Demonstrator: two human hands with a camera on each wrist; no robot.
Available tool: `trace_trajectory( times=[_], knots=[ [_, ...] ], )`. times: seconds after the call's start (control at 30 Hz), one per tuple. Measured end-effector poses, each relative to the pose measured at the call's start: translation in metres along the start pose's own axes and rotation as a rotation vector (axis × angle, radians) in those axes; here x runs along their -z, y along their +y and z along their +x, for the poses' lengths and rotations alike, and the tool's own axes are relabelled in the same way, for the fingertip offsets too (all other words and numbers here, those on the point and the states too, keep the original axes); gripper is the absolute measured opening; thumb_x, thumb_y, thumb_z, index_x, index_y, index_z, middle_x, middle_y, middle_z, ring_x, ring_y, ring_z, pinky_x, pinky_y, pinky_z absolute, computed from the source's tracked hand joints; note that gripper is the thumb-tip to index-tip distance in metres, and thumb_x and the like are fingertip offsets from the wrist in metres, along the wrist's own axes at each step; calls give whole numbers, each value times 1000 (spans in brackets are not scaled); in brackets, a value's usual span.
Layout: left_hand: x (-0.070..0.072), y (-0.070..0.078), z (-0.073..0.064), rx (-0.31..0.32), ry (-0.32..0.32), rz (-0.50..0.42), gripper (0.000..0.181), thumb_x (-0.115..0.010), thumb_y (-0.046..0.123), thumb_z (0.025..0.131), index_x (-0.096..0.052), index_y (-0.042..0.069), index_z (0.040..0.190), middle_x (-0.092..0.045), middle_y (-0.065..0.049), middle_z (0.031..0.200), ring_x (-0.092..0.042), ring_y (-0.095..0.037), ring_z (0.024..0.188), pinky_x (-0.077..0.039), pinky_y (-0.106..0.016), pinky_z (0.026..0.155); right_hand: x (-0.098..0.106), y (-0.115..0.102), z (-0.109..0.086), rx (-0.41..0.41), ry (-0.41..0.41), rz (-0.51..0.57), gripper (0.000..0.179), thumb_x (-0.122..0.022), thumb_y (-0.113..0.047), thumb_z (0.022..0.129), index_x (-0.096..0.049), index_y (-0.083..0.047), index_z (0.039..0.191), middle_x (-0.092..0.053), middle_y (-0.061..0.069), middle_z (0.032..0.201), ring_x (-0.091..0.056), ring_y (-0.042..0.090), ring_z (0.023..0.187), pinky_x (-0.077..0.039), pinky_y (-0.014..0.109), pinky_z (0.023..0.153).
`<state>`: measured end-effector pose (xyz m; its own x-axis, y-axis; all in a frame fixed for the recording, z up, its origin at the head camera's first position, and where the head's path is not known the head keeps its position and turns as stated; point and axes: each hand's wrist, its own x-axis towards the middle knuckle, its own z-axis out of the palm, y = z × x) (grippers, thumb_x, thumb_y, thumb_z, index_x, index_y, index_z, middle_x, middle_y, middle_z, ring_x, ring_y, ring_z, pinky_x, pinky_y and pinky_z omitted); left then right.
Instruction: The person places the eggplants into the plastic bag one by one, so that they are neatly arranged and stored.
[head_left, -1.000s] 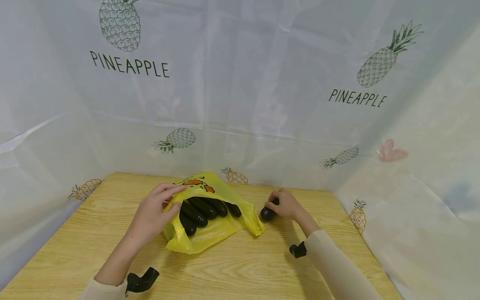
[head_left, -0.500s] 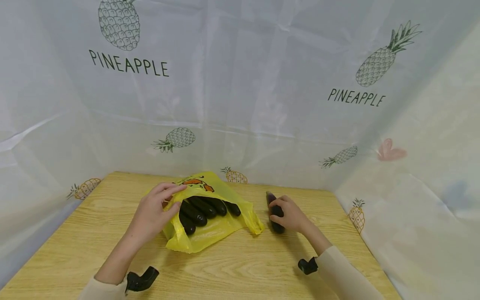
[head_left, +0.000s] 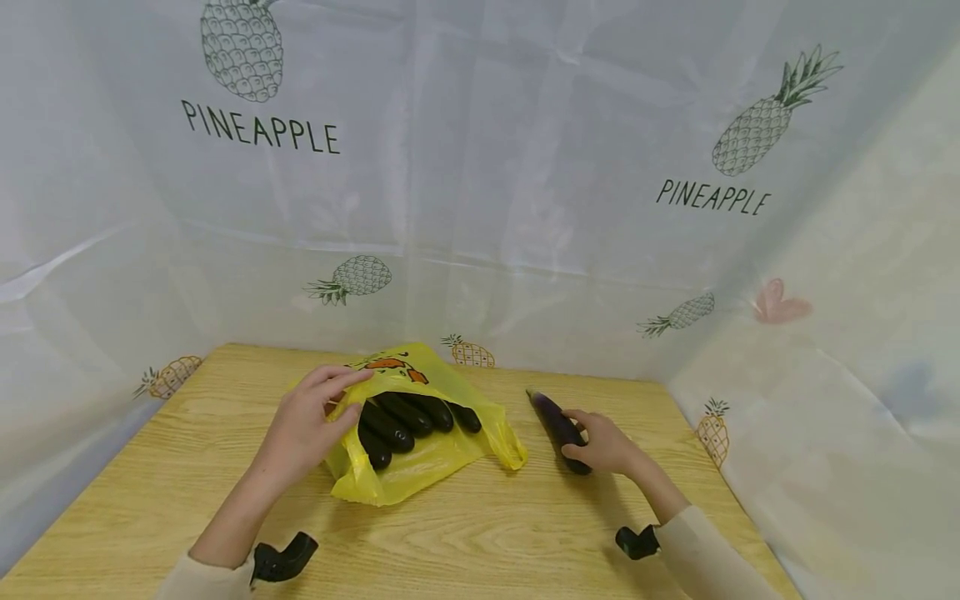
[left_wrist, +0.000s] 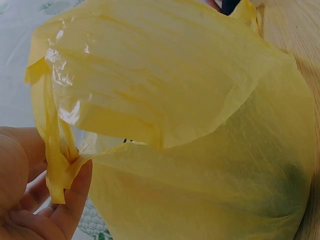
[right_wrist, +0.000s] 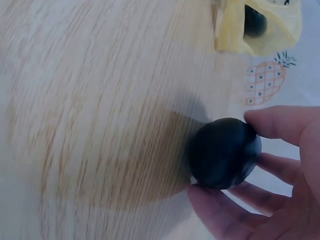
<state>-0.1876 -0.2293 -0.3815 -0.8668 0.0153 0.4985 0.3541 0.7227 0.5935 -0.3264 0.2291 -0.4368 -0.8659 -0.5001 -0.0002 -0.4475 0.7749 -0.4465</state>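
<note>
In the head view a yellow plastic bag (head_left: pixel 438 464) lies on its side, its mouth toward me. Several dark eggplants (head_left: pixel 411 417) show inside, rounded ends outward. My left hand (head_left: pixel 296 433) holds the left edge of the mouth; the left wrist view shows a bag handle (left_wrist: pixel 57 165) between thumb and fingers. To the right of the bag, my right hand (head_left: pixel 606 446) grips a purple-black eggplant (head_left: pixel 552 421) near its thick end, stem pointing away and left. The right wrist view faces its round end (right_wrist: pixel 224 155), with thumb and fingers around it.
The wooden table (head_left: pixel 480 546) is bounded by a white curtain (head_left: pixel 480 208) printed with pineapples at the back and sides. A black wrist mount (head_left: pixel 285 558) sticks out from the left sleeve, another mount (head_left: pixel 637 542) from the right one.
My right hand has moved right and toward me with the eggplant, which has turned from end-on to lying lengthwise in view. The left hand and bag have stayed put.
</note>
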Motion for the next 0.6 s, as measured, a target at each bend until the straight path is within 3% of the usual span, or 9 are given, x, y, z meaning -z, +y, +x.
trace_trajectory(
  times=[0.07, 0.17, 0.37, 0.6],
  knots=[
    [0, 0, 0, 0, 0, 1, 47, -75, 3, 96, -71, 15, 142, -65, -6, 136, -57, -17, 91, -52, -29, 74, 2, 2, -3, -12, -35, 35, 69, -75, -20, 96, -48, 4, 155, -66, 26, 124, -56, 21, 64, -48, 40, 64],
    [-1, 0, 0, -4, 2, 2, 47, -75, 3, 96, -71, 14, 141, -65, -6, 135, -57, -17, 90, -52, -29, 74, 3, 5, -6, -50, -65, 83, 73, -74, -21, 95, -45, 0, 158, -68, 22, 119, -42, 14, 52, -41, 34, 57],
    [-3, 1, 0, -11, 10, -5, 47, -76, 1, 95, -71, 13, 141, -66, -6, 133, -56, -16, 88, -51, -27, 72, 4, 5, -17, -49, -53, 174, 71, -74, -21, 99, -43, -3, 160, -65, 23, 125, -64, 15, 73, -54, 35, 63],
    [-3, 0, 0, -19, 16, 5, 49, -76, 1, 95, -70, 12, 142, -65, -7, 134, -55, -17, 85, -50, -28, 71, 15, -26, -37, 90, -25, 209, 70, -72, -27, 103, -41, -5, 162, -63, 26, 130, -72, 18, 86, -59, 33, 65]
  ],
)
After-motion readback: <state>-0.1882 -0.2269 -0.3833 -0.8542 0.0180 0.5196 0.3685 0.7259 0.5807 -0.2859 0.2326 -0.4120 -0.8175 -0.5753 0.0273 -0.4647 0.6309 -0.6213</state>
